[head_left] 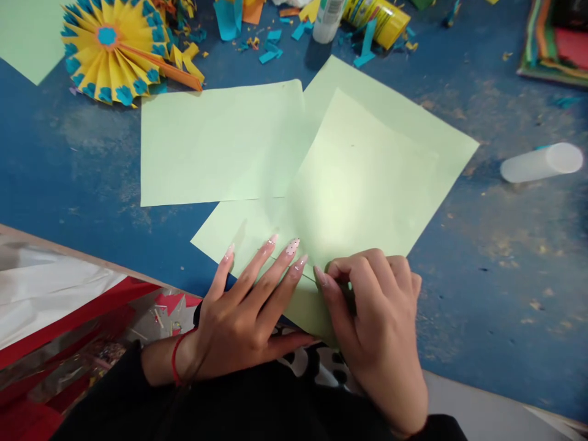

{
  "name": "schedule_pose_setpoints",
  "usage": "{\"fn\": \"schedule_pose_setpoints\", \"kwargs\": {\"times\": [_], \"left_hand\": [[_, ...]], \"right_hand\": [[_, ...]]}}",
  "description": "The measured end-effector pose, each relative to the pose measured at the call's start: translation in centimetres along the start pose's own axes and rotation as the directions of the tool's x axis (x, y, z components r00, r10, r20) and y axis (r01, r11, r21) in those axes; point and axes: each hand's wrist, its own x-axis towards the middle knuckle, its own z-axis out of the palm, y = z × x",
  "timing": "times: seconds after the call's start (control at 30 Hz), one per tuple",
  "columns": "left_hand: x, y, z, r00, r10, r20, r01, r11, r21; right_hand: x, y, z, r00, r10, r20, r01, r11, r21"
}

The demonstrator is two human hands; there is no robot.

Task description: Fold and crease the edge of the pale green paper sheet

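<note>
**Two hands on a folded green sheet at the near edge of the bench**

The green sheet lies on the blue bench, turned cornerwise, with its near corner under the hands and an upper layer doubled over the lower one.

The left hand lies flat on the sheet's near left part. Its grip is wide, with the fingers spread and nothing clasped. The flat palm seems there to pin the paper so it cannot slide on the bench.

The right hand sits just beside it, knuckles up. Its grip is narrow, with thumb and fingertips pinched on the sheet's near corner, where the layers meet. That hold looks meant to line up the edges.

A second green sheet lies flat to the left, and its right edge is tucked under the folded one.

Further off:
- A yellow and blue paper fan rests at far left.
- Blue scraps and a white bottle lie along the far edge.
- A white tube lies on its side to the right, well apart from the hands.
</note>
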Motion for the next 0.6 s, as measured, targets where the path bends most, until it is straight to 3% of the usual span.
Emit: {"fn": "schedule_pose_setpoints", "kwargs": {"times": [0.23, 0.6], "left_hand": [[-0.31, -0.77, 0.52, 0.996, 0.090, -0.023, -0.088, 0.993, 0.080], [-0.24, -0.85, 0.06, 0.996, 0.082, 0.040, -0.084, 0.995, 0.055]], "right_hand": [[0.03, -0.10, -0.14, 1.000, 0.016, 0.004, -0.016, 1.000, 0.010], [0.12, -0.25, -0.26, 0.999, 0.051, 0.017, -0.051, 0.999, 0.007]]}}
